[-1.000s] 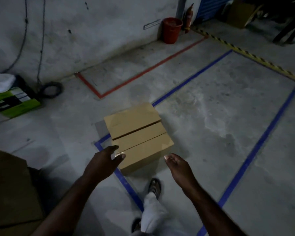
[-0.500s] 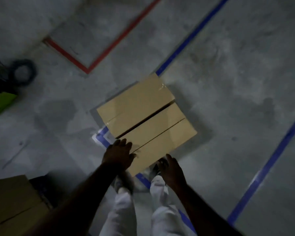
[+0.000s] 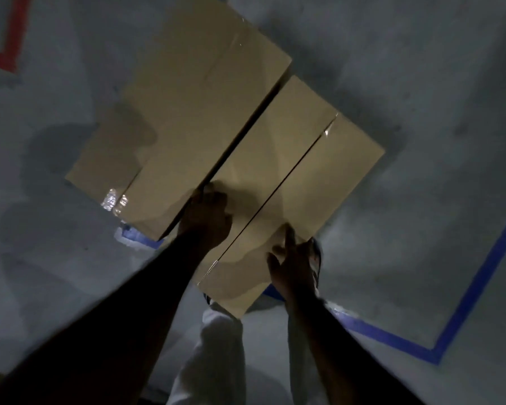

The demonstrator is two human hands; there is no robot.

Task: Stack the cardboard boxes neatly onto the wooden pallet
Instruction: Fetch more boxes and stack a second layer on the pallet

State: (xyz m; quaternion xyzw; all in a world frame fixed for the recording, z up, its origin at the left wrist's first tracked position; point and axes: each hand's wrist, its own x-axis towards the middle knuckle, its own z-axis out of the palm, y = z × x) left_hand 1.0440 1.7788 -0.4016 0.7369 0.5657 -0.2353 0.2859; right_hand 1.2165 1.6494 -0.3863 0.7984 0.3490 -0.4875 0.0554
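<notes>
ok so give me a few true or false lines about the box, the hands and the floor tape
1. The cardboard box stands on a wooden pallet. False: it lies on the concrete floor, and no pallet is in view.
2. The left hand is on the box top, at the near end of a dark gap. True.
3. The right hand hangs clear of the box. False: its spread fingers touch the box's near edge.
4. Blue tape runs along the floor to the right of the box. True.
5. The tape at the upper left is yellow. False: it is red tape.
</notes>
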